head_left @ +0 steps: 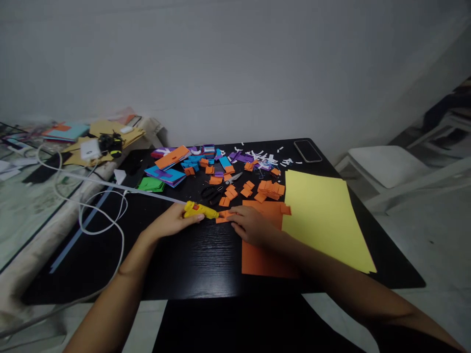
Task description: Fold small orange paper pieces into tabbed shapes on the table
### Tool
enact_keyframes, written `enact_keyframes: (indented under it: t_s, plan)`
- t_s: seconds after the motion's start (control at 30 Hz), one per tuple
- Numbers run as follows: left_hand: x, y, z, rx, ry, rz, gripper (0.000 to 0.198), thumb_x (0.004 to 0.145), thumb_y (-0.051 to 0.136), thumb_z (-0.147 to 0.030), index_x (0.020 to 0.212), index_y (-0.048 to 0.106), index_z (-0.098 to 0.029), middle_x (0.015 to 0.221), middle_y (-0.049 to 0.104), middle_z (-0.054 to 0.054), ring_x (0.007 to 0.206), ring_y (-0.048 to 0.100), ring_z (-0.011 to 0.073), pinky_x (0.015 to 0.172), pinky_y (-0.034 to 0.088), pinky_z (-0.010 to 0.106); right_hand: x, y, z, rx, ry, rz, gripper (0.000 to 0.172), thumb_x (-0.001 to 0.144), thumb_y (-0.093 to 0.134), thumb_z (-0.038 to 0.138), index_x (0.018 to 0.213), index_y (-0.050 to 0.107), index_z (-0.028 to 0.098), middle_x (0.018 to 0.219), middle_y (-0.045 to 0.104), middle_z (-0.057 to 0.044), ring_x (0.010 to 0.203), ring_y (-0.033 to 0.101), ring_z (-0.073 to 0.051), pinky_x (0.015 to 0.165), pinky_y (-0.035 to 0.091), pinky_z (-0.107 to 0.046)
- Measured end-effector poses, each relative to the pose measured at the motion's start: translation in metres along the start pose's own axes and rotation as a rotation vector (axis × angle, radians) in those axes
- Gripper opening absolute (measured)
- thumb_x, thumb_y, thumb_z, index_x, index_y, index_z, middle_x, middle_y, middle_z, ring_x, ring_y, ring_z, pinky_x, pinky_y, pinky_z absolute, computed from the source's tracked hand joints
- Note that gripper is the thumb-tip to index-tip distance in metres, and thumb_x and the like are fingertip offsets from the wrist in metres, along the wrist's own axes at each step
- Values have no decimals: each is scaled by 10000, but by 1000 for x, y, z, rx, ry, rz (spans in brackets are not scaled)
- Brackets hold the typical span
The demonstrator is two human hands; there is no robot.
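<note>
My left hand [174,220] is wrapped round a yellow glue gun [201,210], a long pale glue stick trailing from its back to the left. The gun's tip meets a small orange paper piece [222,216] on the black table [198,269]. My right hand [252,224] has its fingertips on the right end of that piece, pressing it to the table. Under my right hand and forearm lies an orange sheet [257,260]. Folded orange pieces [270,189] and black-handled scissors [211,193] lie just beyond my hands.
Yellow sheets [320,215] lie at the right, a phone [307,151] at the back right. Blue and orange folded papers [165,175], green paper [151,184] and white scraps [267,159] are at the back. A white cable [121,235] loops at the left. A white stool [382,164] stands right.
</note>
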State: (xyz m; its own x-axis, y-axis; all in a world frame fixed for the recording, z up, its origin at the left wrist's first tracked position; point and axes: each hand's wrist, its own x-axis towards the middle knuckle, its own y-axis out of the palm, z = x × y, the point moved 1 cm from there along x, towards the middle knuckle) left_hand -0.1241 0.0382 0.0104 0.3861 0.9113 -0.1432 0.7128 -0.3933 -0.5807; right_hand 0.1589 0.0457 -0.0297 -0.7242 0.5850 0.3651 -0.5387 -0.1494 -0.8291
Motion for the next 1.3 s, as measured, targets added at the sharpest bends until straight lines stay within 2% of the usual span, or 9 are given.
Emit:
enact_keyframes:
  t_s: [0.17,0.47,0.77,0.97,1.03,1.17,1.3]
  plan:
    - [2,8,-4,28,-3,46,413,901,657,-530,1078,758,-171,996,786,62,843,700,214,760,556,272,2,-1,-2,74,-7,14,232,939,547,108,1086,714,175,1177,708,-122,1078,660,-231,925,540,-399]
    - [2,7,-7,97,21,29,417,912,637,-534,1096,750,-177,1002,789,48,863,711,216,772,558,266,3,-3,-1,66,22,37,199,941,555,124,1072,691,185,1152,717,-119,1093,657,-243,937,538,-413]
    - [0,-5,4,112,30,59,388,933,618,-514,1103,766,-199,982,784,45,839,700,202,784,573,276,3,-4,-1,61,21,36,181,959,520,145,1044,677,178,1177,713,-124,1089,664,-242,932,546,-404]
    - [-2,-10,3,46,22,71,397,916,638,-508,1151,761,-212,1104,785,56,935,706,221,879,577,305,2,1,-4,53,16,24,186,949,537,154,1060,684,177,1221,708,-135,1120,664,-247,960,542,-432]
    - [-3,-12,5,48,-3,67,388,907,647,-517,1121,766,-215,1040,790,48,872,702,209,807,578,283,1,2,-5,44,25,23,185,954,534,162,1059,686,187,1226,708,-123,1127,663,-242,969,541,-421]
    - [-6,-20,9,63,-65,38,377,866,679,-555,890,764,-189,797,752,40,710,657,185,658,536,251,0,-1,-4,46,-7,10,187,947,539,154,1057,688,170,1219,707,-136,1130,661,-253,971,547,-421]
    - [-9,-31,8,41,-117,-103,458,815,681,-636,780,715,-180,721,708,44,623,619,173,560,483,253,0,-7,-4,93,-34,-48,240,930,576,180,1151,670,158,1252,684,-155,1155,648,-262,983,548,-432]
